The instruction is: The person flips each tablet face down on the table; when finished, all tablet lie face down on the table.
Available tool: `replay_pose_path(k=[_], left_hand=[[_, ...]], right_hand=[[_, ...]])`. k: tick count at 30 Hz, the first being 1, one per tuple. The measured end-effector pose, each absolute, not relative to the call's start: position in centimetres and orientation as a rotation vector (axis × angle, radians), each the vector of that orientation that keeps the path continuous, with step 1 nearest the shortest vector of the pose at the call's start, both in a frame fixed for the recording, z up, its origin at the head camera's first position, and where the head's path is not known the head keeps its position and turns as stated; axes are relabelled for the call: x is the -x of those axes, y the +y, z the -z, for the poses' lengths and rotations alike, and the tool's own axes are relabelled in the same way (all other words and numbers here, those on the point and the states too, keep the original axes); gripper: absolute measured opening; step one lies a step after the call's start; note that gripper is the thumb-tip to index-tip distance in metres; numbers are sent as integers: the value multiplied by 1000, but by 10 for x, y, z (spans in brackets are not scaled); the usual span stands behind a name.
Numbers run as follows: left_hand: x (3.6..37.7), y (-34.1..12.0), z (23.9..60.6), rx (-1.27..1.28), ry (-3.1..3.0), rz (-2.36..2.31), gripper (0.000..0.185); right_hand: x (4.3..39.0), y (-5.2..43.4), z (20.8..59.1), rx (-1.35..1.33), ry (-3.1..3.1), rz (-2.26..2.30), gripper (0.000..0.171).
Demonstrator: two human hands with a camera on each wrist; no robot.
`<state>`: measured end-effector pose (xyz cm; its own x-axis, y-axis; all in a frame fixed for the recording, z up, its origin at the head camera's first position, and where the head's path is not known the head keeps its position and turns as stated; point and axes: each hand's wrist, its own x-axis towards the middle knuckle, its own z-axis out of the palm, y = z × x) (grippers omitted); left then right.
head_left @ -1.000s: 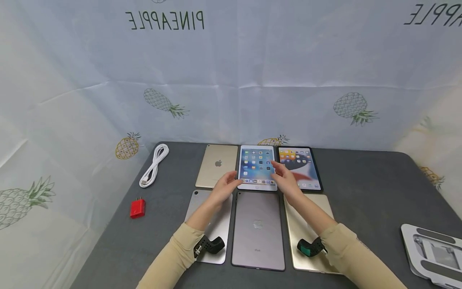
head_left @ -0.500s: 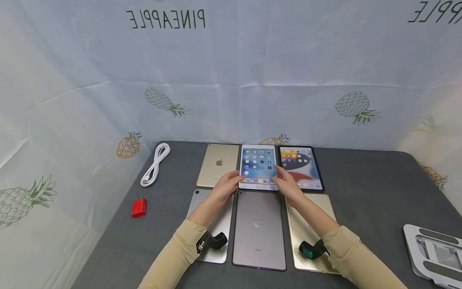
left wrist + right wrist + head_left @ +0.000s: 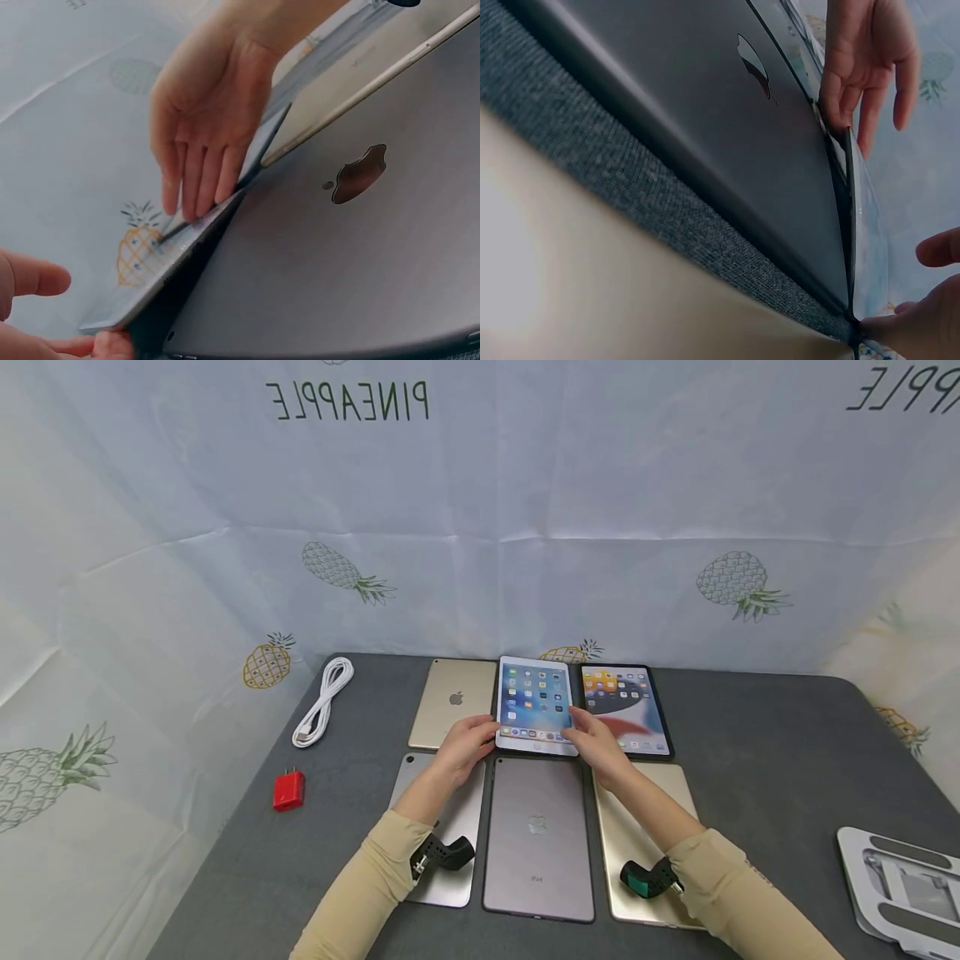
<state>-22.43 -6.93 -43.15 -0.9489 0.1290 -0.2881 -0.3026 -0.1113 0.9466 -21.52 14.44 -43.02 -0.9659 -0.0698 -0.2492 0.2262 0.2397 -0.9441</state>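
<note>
On the grey table (image 3: 750, 752), six tablets are lying in two rows. Both hands are tilting up the white-framed iPad (image 3: 536, 704), middle of the far row: left hand (image 3: 467, 747) and right hand (image 3: 592, 739) are pinching its near corners, fingers grasping the edges.

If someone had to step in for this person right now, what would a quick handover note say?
Left hand: holds the left edge of the white tablet, near its front corner.
Right hand: holds that tablet's right edge.
White tablet: middle of the back row, screen lit, near edge tipped up off the grey table.
Around it: gold tablet on its left, face down; black tablet on its right, screen lit. Three more lie face down in the front row, the grey tablet in the middle.
Done: the tablet is gripped and partly raised.
Left: probably lifting it clear, or turning it over.
</note>
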Motion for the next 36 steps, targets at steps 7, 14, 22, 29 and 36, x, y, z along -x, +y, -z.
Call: replay_pose_path(k=[7,14,22,29,36], left_hand=[[225,-65,441,228,1919,-2213,49],[223,-60,444,249,1921,-2290,49],[223,-59,437,191,1880,-2339,48],[219,-60,425,174,1938,-2332,46],[218,-61,421,133,1982,-2331,45]], right_hand=[[215,139,430,-55,2387,1629,59],[222,118,424,156,2553,1456,55],[237,103,415,133,2517,1505,51],[237,100,409,100,2450,1575,52],[236,99,407,104,2388,1678,54]])
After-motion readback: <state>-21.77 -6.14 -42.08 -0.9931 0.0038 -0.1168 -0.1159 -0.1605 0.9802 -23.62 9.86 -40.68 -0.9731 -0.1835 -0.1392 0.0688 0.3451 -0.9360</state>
